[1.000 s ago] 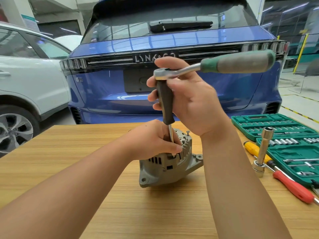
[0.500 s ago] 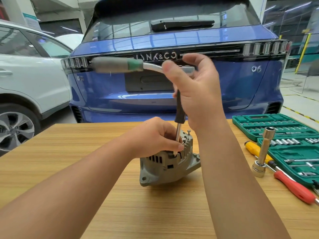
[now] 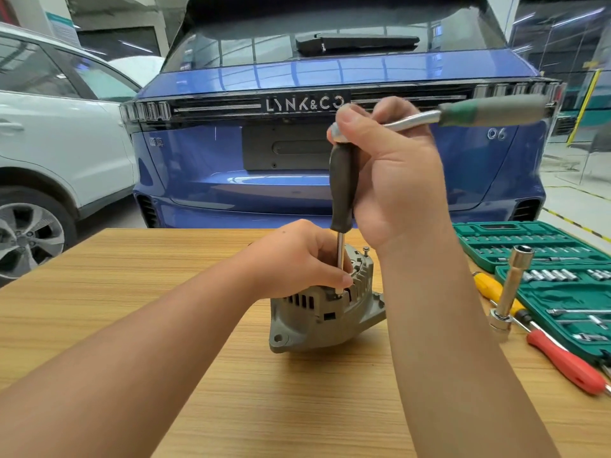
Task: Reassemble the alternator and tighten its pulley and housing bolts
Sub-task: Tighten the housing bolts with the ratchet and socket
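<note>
You're steadying alternator (image 3: pixel 325 305) on table (image 3: pixel 165 292), left hand (image 3: pixel 297 259) curling over its top. Right hand (image 3: pixel 390 180) gripping driver (image 3: pixel 342 190), directly above. Driver axis standing near vertical, tip seating on bolt (image 3: pixel 338 290). Ratchet handle (image 3: pixel 489 110) pointing right.

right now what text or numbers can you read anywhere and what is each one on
"LYNK&CO": tailgate light bar of the blue car.
"06": blue car's tailgate, right side.
Small badge on the tailgate's left: too blurred to read.
Wall sign at upper left: too small to read.
Socket set case: no legible markings.
</note>
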A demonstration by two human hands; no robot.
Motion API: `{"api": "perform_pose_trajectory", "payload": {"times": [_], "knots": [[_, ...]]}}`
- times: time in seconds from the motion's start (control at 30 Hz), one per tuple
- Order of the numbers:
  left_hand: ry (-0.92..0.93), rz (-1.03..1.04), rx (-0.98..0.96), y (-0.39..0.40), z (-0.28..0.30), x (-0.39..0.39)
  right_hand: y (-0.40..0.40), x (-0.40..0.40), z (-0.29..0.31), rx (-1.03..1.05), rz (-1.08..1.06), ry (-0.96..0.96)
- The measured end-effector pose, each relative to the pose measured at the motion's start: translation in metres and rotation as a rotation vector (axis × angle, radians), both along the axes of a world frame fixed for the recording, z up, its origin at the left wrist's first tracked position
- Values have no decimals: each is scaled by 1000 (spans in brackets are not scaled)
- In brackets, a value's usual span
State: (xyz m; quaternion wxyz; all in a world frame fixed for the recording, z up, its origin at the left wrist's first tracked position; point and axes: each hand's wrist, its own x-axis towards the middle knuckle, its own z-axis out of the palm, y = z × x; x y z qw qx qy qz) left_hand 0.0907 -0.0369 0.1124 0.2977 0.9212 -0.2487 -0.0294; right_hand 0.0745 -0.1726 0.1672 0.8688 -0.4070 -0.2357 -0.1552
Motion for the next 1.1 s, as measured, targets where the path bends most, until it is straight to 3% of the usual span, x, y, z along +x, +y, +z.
{"api": "perform_pose_trajectory", "payload": {"times": [0.07,0.13,0.5,0.77,0.87,1.03,1.1], "knots": [[9,-4,-3,-1,1,0,5,1,-5,-209,-332,-176],[20,-3,-4,-1,2,0,10,2,-9,-361,-425,-246],[-16,37,21,0,-1,2,-4,18,-20,-112,338,-222],[-2,30,8,0,0,0,-7,17,-19,-189,373,-142],[-4,28,7,-1,0,0,-4,15,-18,-183,207,-69],[0,1,30,-2,1,-2,9,7,-15,-391,-599,-126],[-11,9,44,-2,1,-2,10,3,-10,-329,-606,-43]]}}
